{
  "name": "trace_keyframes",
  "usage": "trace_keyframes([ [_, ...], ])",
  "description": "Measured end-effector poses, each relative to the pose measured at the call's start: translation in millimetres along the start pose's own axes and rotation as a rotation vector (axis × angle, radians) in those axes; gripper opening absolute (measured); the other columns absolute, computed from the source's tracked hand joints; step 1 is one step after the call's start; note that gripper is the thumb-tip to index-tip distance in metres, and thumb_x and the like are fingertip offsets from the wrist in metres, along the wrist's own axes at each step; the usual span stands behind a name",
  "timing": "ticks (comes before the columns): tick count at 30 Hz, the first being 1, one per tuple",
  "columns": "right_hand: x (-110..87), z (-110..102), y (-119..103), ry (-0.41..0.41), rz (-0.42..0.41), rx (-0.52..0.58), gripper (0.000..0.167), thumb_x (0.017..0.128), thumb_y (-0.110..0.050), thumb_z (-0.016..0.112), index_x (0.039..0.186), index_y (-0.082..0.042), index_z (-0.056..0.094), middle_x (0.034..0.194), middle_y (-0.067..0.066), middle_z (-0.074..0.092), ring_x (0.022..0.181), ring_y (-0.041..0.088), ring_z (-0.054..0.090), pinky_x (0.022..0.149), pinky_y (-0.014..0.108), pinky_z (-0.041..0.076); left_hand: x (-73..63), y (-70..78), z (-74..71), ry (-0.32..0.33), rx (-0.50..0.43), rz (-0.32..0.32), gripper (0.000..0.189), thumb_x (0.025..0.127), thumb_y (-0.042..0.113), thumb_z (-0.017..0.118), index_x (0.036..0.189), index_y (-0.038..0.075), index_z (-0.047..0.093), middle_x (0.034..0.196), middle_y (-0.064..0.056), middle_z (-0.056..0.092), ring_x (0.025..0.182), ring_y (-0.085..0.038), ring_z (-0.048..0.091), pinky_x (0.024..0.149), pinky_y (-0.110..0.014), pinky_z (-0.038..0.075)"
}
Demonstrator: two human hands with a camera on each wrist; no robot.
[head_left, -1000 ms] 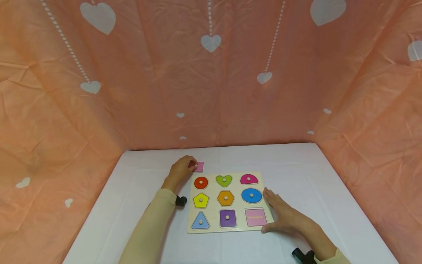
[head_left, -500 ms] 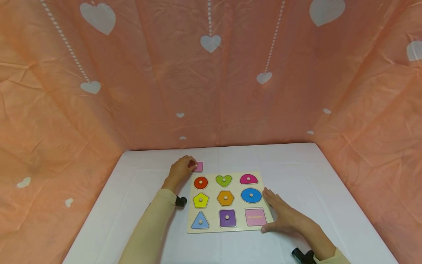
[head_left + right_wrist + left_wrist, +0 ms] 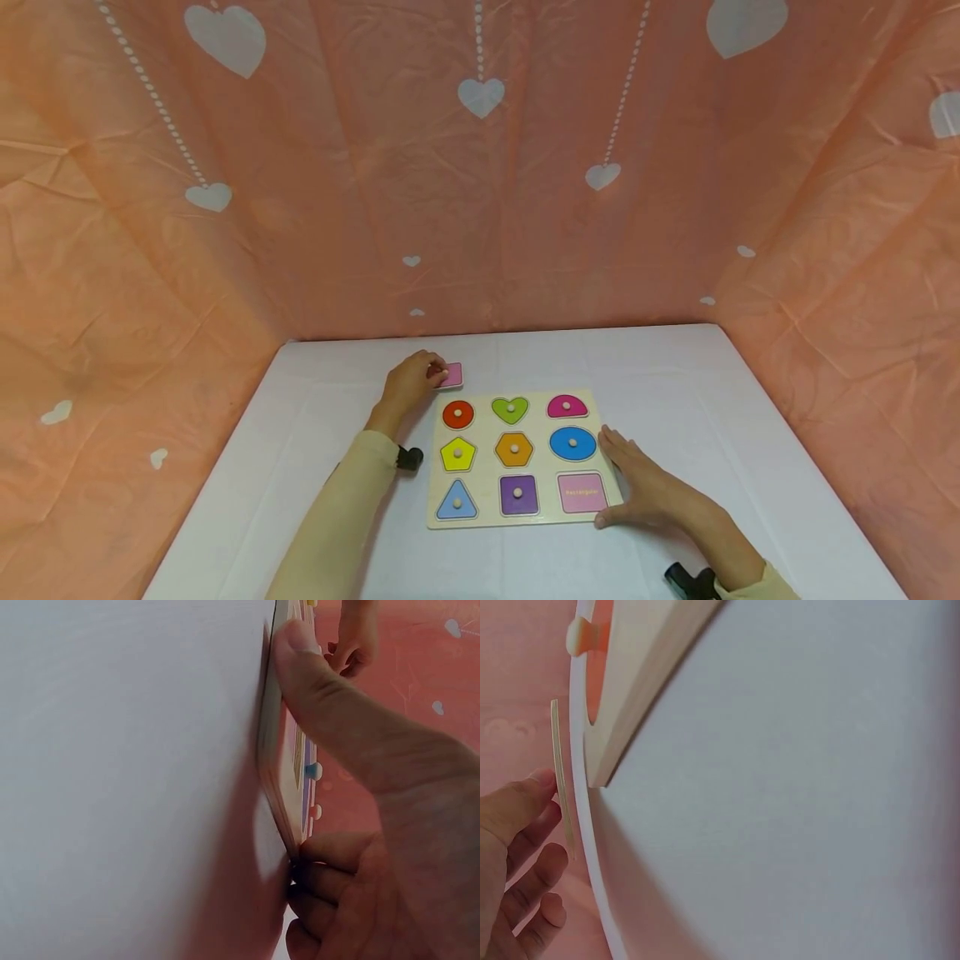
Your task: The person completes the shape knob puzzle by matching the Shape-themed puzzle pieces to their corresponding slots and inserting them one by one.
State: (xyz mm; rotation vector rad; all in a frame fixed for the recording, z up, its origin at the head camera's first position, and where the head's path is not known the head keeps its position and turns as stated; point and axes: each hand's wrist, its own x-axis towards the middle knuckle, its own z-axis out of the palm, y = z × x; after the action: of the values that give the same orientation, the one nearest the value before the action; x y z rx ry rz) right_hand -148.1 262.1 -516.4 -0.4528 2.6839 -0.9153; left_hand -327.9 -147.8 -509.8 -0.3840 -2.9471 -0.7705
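Note:
A wooden shape puzzle board (image 3: 485, 483) lies on the white table. Several coloured knobbed pieces sit in it, among them a red circle (image 3: 452, 422) and a purple square (image 3: 510, 507). At its near right corner, a pink recess (image 3: 582, 502) with printed lettering holds no piece. Beyond the far left corner, my left hand (image 3: 408, 387) pinches a pink rectangle puzzle piece (image 3: 453, 377). This piece appears edge-on in the left wrist view, just off the table; its knob is hidden by the fingers. My right hand (image 3: 652, 492) grips the board's right side, thumb at the near corner.
White cloth covers the table (image 3: 315, 392), and orange curtains (image 3: 495, 208) with pale hearts hang behind and on both sides. A black wrist camera (image 3: 409, 458) is on the left wrist, another black wrist camera (image 3: 690, 582) on the right.
The pink rectangle piece has risen slightly and tilted, so its near edge now shows. My left hand moved up a little with it. The right hand and board stay still.

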Motion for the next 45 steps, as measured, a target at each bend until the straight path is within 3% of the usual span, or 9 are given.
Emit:
trace_keyframes([
  [8, 0.2, 0.0, -1.4, -0.002, 0.006, -0.001, 0.134, 0.068, -0.05, 0.101, 0.166, 0.004, 0.028, 0.174, 0.027, 0.022, 0.156, 0.06, 0.017, 0.122, 0.07, 0.025, -6.1, 11.1, -5.7, -0.008, 0.012, -0.01, 0.022, 0.102, 0.028, 0.076, 0.119, 0.013, 0.076, 0.112, -0.004, 0.069, 0.102, -0.024, 0.063, 0.101, -0.042, 0.056],
  [17, 1.2, 1.8, -0.5, -0.011, 0.017, -0.003, 0.135, 0.068, -0.051, 0.1, 0.166, 0.004, 0.026, 0.174, 0.027, 0.022, 0.158, 0.058, 0.016, 0.122, 0.07, 0.024, -12.9, 24.9, -8.2, -0.002, 0.012, 0.032, 0.025, 0.1, 0.029, 0.079, 0.119, 0.014, 0.076, 0.108, -0.002, 0.068, 0.097, -0.023, 0.062, 0.096, -0.041, 0.057],
  [29, 1.1, 1.8, -2.0, -0.01, 0.023, -0.006, 0.135, 0.068, -0.05, 0.101, 0.167, 0.004, 0.026, 0.174, 0.027, 0.022, 0.157, 0.058, 0.016, 0.123, 0.069, 0.024, -28.1, 40.1, -3.7, 0.011, 0.03, 0.104, 0.023, 0.099, 0.03, 0.08, 0.116, 0.016, 0.078, 0.111, -0.001, 0.07, 0.103, -0.022, 0.066, 0.1, -0.041, 0.058],
  [36, 1.7, 2.6, 1.1, -0.001, 0.02, -0.017, 0.136, 0.067, -0.053, 0.1, 0.167, 0.004, 0.027, 0.174, 0.027, 0.022, 0.157, 0.059, 0.017, 0.122, 0.07, 0.024, -34.2, 57.6, -5.7, -0.013, 0.056, 0.139, 0.024, 0.099, 0.032, 0.08, 0.117, 0.017, 0.078, 0.111, 0.0, 0.07, 0.101, -0.02, 0.067, 0.098, -0.04, 0.059],
  [40, 1.4, 3.0, 1.5, 0.003, 0.021, -0.025, 0.136, 0.067, -0.056, 0.099, 0.167, 0.003, 0.027, 0.174, 0.027, 0.022, 0.157, 0.059, 0.017, 0.122, 0.07, 0.025, -38.5, 66.4, -4.8, -0.019, 0.07, 0.18, 0.025, 0.099, 0.033, 0.079, 0.119, 0.017, 0.078, 0.111, 0.001, 0.071, 0.1, -0.019, 0.067, 0.096, -0.037, 0.059],
  [45, 1.4, 2.3, 1.7, 0.011, 0.016, -0.032, 0.136, 0.067, -0.058, 0.098, 0.166, 0.003, 0.029, 0.174, 0.026, 0.024, 0.157, 0.059, 0.017, 0.122, 0.07, 0.026, -43.0, 77.4, -0.4, -0.007, 0.095, 0.282, 0.024, 0.1, 0.033, 0.079, 0.117, 0.016, 0.078, 0.109, 0.002, 0.072, 0.096, -0.016, 0.068, 0.093, -0.034, 0.06],
])
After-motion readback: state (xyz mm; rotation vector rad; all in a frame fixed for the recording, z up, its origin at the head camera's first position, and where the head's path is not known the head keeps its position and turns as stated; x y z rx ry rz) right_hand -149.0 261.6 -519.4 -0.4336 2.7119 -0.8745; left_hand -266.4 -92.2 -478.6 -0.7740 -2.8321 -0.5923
